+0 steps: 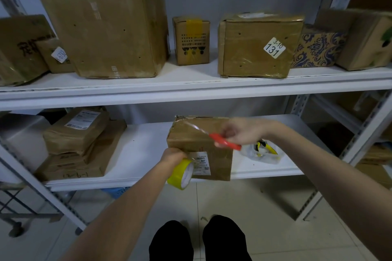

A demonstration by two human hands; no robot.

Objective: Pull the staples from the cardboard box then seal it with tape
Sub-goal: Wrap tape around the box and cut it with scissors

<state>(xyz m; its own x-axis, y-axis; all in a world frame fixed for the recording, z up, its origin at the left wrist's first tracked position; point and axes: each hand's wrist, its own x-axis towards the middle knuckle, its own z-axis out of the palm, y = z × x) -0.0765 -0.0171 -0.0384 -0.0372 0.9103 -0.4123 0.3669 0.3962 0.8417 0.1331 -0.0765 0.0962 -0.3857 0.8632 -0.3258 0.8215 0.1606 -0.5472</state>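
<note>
Down on the white shelf, the brown cardboard box sits just beyond the left hand, whose fingers curl round a yellow roll of tape. Fingers of the right hand clamp a red-handled tool over the box's right top edge.

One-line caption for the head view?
Left hand holds yellow tape roll; right hand holds red tool at cardboard box on lower shelf.
</note>
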